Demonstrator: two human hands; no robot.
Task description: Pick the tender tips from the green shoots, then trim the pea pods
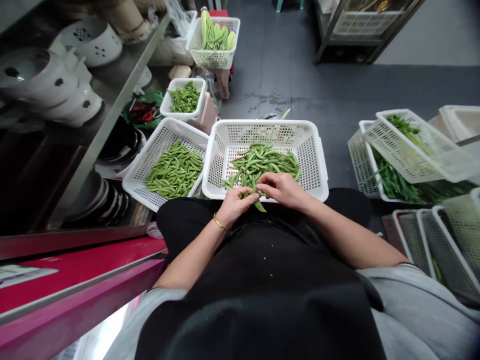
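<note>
Both hands meet over the near rim of a white plastic basket [320, 150] that holds a heap of green pea pods [268, 160]. Between the fingertips of my left hand [235, 204] is a pea pod [259, 205], its tip pointing down toward my lap. My right hand [281, 189] is closed in a pinch at the upper end of this pod, touching it close to the left fingers. A second white basket [140, 170] stands tilted against the first on the left, with many pea pods [174, 172] in it.
Beyond the left basket stands a small white basket [182, 116] of leafy greens, and farther back a basket [213, 61] of long green vegetables. Shelves with white pots [48, 85] line the left. Stacked baskets [423, 150] with greens stand on the right. Grey floor tiles [285, 80] lie ahead.
</note>
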